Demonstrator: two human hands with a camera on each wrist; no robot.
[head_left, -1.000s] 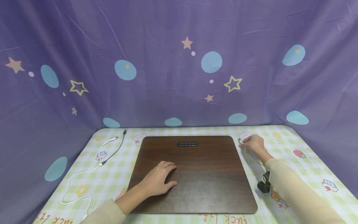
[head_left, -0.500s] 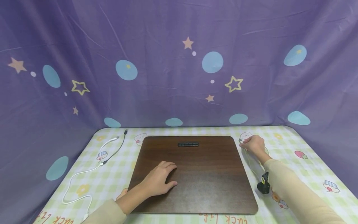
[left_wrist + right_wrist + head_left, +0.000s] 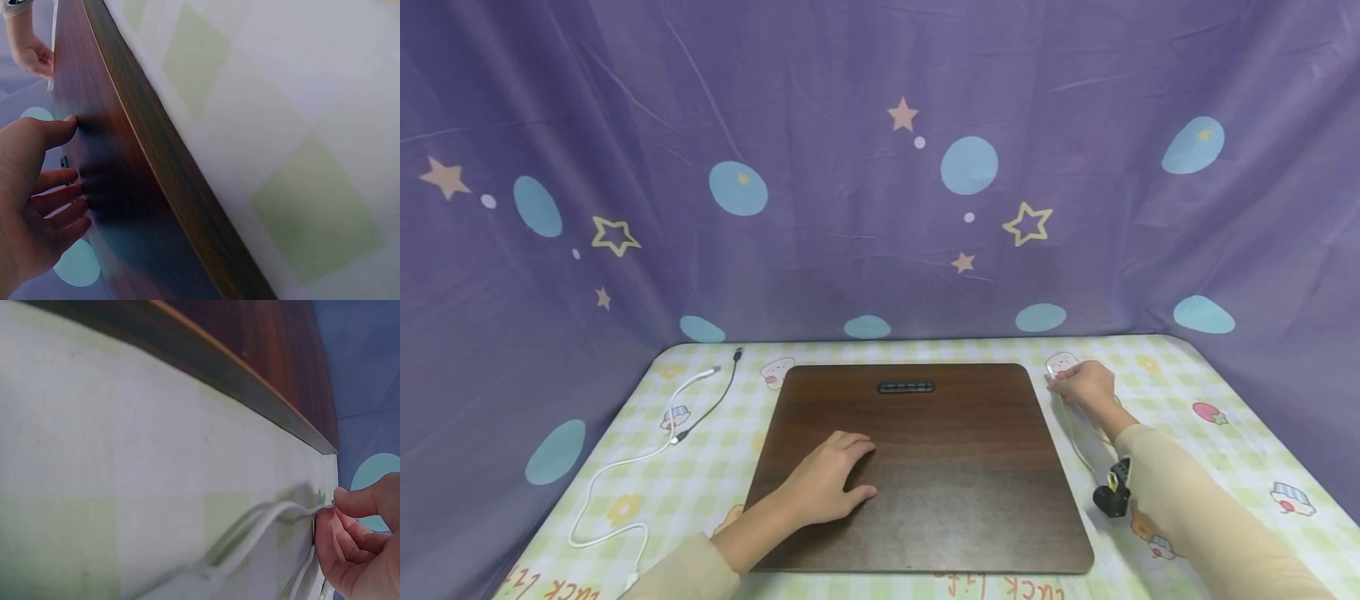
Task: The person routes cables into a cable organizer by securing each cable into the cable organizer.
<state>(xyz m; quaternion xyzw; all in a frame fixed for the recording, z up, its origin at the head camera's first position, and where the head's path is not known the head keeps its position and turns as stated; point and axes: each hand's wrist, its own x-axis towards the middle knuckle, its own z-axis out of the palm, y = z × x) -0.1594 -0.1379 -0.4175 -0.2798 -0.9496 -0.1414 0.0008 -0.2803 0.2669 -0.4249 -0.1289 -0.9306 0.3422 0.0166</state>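
Note:
My left hand [image 3: 827, 479] rests on a dark brown wooden board [image 3: 970, 475], fingers spread and thumb apart. In the left wrist view, the fingertips of the left hand [image 3: 44, 206] touch the board's top. Beyond the board's right edge, my right hand [image 3: 1086, 390] pinches a thin white cable [image 3: 1078, 450] near its end. Seen from the right wrist, the cable [image 3: 250, 537] runs from between thumb and fingers of the right hand [image 3: 362, 544] down along the cloth. Its plug end is small and partly hidden. Near the board's far edge lies a black slotted cable holder [image 3: 906, 387].
To the left of the board, a long white cable [image 3: 602, 471] and a short black cable [image 3: 718, 400] lie on the checked tablecloth [image 3: 700, 500]. A black device [image 3: 1111, 498] sits by my right wrist. A purple curtain [image 3: 820, 275] stands behind the table.
My right hand has shifted slightly to the right with the cable end, which now points more upward. My left hand stays in place on the board.

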